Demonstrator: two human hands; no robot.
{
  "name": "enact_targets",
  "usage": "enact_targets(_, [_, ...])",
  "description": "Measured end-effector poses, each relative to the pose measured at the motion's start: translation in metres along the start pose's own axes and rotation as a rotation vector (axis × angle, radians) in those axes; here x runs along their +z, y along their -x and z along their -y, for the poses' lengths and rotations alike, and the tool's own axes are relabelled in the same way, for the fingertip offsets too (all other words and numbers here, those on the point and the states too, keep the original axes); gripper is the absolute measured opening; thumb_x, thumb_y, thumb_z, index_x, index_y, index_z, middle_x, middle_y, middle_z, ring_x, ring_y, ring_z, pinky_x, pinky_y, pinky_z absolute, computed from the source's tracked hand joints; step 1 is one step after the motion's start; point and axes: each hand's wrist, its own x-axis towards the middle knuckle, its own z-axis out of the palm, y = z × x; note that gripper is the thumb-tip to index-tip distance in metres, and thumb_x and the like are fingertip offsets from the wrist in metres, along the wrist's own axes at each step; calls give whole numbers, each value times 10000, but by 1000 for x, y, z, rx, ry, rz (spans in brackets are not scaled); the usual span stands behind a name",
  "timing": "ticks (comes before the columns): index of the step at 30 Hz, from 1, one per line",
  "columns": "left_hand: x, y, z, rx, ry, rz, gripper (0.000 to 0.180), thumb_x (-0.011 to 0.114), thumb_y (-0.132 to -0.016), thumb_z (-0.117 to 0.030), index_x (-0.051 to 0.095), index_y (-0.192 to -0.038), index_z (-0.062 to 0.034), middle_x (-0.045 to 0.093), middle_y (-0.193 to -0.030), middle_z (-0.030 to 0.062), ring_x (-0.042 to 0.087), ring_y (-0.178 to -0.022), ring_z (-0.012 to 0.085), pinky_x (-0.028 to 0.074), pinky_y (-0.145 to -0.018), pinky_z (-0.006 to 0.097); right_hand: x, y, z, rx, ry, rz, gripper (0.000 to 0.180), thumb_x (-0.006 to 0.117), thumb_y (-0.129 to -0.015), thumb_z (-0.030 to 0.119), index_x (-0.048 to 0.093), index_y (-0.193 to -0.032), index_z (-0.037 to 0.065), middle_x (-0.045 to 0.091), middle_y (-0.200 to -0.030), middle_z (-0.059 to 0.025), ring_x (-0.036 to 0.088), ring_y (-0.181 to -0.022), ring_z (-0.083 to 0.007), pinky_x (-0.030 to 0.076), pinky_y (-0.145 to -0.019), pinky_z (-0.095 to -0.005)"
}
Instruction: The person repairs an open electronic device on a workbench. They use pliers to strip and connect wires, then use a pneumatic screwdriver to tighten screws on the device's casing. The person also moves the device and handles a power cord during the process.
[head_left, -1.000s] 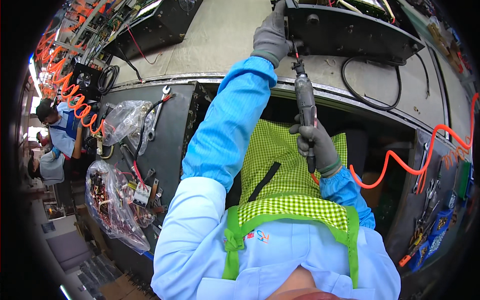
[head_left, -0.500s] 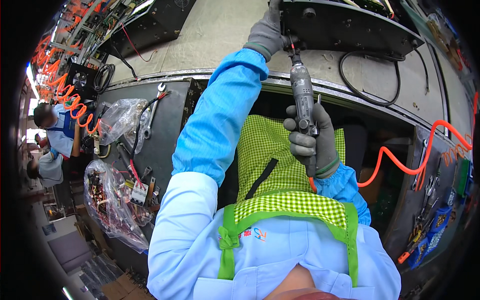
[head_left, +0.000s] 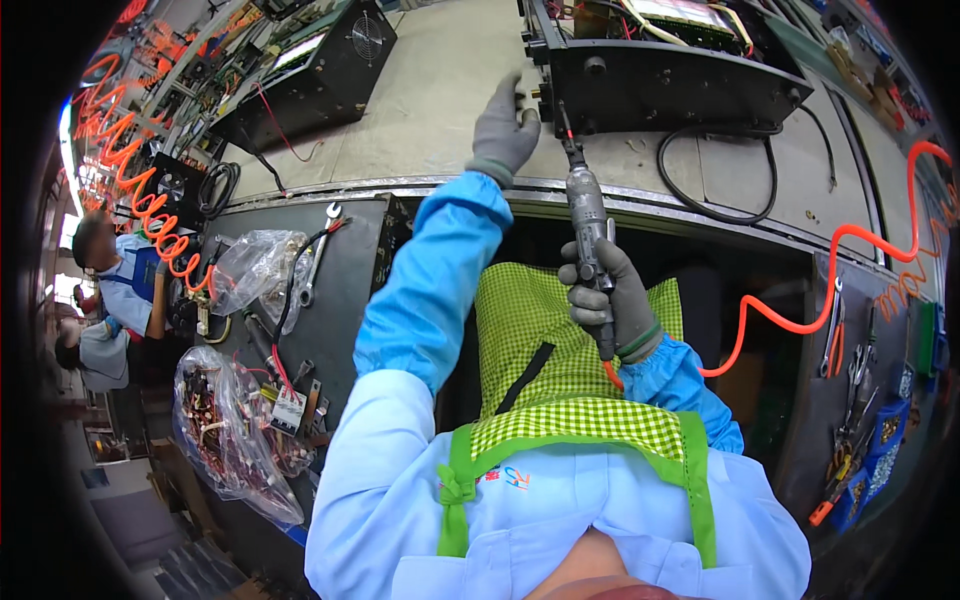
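My gloved right hand (head_left: 618, 292) is wrapped round a grey air screwdriver (head_left: 586, 205) with an orange hose at its lower end. Its long thin bit points up at the near left corner of a black metal case (head_left: 670, 90); whether the tip touches the case cannot be told. My left hand (head_left: 505, 130), also in a grey glove, is open beside the case's left end, thumb apart from the fingers. Small fittings stick out from that end, close to my fingertips. I see nothing held in the left hand.
A second black case (head_left: 330, 80) with a fan grille stands on the bench at left. A black cable (head_left: 720, 210) loops below the nearer case. Bagged wired parts (head_left: 225, 420) and a wrench (head_left: 318, 255) lie at left. Pliers, blue bins (head_left: 880, 455) and the orange hose (head_left: 790, 325) are at right.
My left hand has come down and left, away from the case's edge, and its fingers have opened out. The screwdriver has shifted slightly left and down. More of the case's top shows.
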Motion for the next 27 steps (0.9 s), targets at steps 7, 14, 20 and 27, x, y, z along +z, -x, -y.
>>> enact_targets(7, [38, -12, -31, -755, 1066, 186, 356, 602, -926, -341, 620, -957, 13, 645, -790, 99, 606, -606, 155, 504, -549, 269, 3, 1, -2, -39, 71, -36, 403, 528, -947, 373, 492, -1144, 23, 570, -837, -59, 379, -480, -41, 333, -400, -186])
enact_targets(14, [51, 0, -23, -631, 1062, 12, 317, 553, -951, -294, 621, -903, 12, 639, -737, 88, 592, -561, 146, 497, -530, 256, -13, 29, -3, -80, 322, -227, 383, 550, -923, 292, 481, -1201, 39, 576, -859, -50, 392, -491, -48, 340, -411, -192])
enact_targets(20, [41, 24, -3, -1014, 1519, -234, 291, 518, -885, -173, 571, -1135, -33, 625, -809, 71, 584, -626, 119, 431, -476, 202, -33, 39, 0, -100, 374, -274, 395, 572, -876, 259, 452, -1187, 47, 522, -865, -65, 414, -520, -59, 366, -437, -207])
enact_targets(27, [41, 28, 1, -388, 3, 156, 726, 648, -809, -315, 336, -1402, -37, 647, -800, 139, 655, -759, 289, 519, -699, 360, -22, 18, -1, -50, 440, -259, 373, 564, -864, 249, 456, -1158, 47, 515, -863, -58, 407, -525, -56, 356, -436, -206])
